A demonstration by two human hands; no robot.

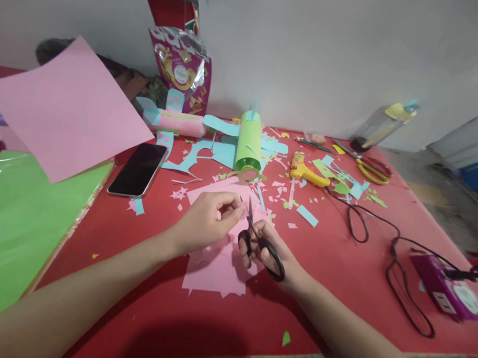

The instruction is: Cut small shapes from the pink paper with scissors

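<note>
My left hand [212, 218] pinches a small piece of pink paper [244, 206] between thumb and fingertips. My right hand [274, 245] grips black-handled scissors [276, 259], with fingers through the loops. The parted blades point away from me, right beside the pinched piece. Below both hands lies a pink sheet [216, 275] with jagged cut edges on the red table. Just beyond stands a light green paper-wrapped tube [248, 140] with blue paper on top. A pink tube with blue fins [182, 124] lies to its left.
A phone [138, 170] and a large pink sheet [74, 110] lie left. Paper scraps surround a yellow glue gun [306, 172], its cord [393, 262] running right to a purple box [447, 288]. Pliers [367, 168] and a bottle [382, 126] sit at back right; a snack bag [184, 67] stands behind.
</note>
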